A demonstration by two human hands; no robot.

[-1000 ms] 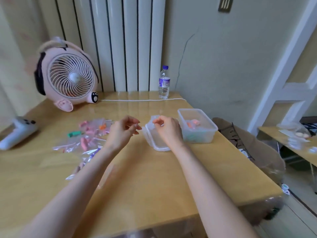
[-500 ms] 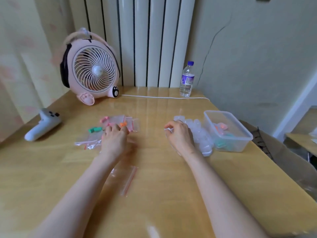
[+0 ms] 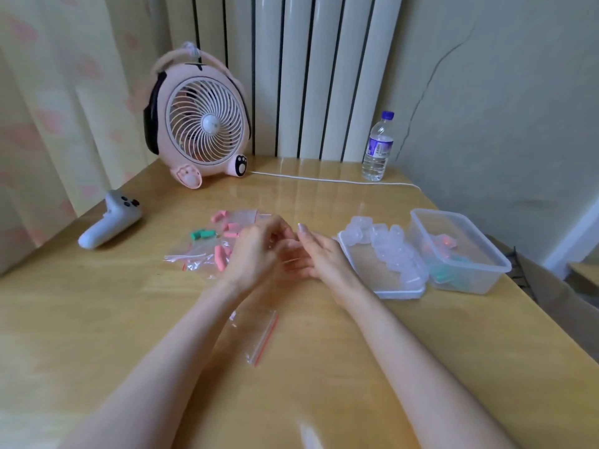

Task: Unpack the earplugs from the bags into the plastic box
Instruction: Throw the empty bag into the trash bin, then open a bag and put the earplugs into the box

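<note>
Both hands are meeting over the middle of the bench (image 3: 97, 319). The left hand (image 3: 256, 254) is curling its fingers and seems to be pinching a small clear bag (image 3: 289, 261), of which only a thin strip is showing. The right hand (image 3: 319, 259) is lying alongside with fingers mostly straight, gripping nothing that can be made out, probably steadying the bag so its seal can be pulled apart. Just beside the left hand, the full bags (image 3: 194, 259) are lying in a loose heap, showing pink earplugs (image 3: 219, 254) and green earplugs (image 3: 203, 234), within easy reach for the next pick. Nearer the person an empty bag (image 3: 262, 338) is lying flat, apparently set aside. To the right a lid (image 3: 382, 280) is carrying a pile of clear plastic pieces (image 3: 389, 244), and the plastic box (image 3: 486, 270) just beside it is standing open with some earplugs already inside, so the unpacking looks partly done. A controller (image 3: 108, 220), fan (image 3: 207, 124) and bottle (image 3: 377, 150) are sitting well clear.
</note>
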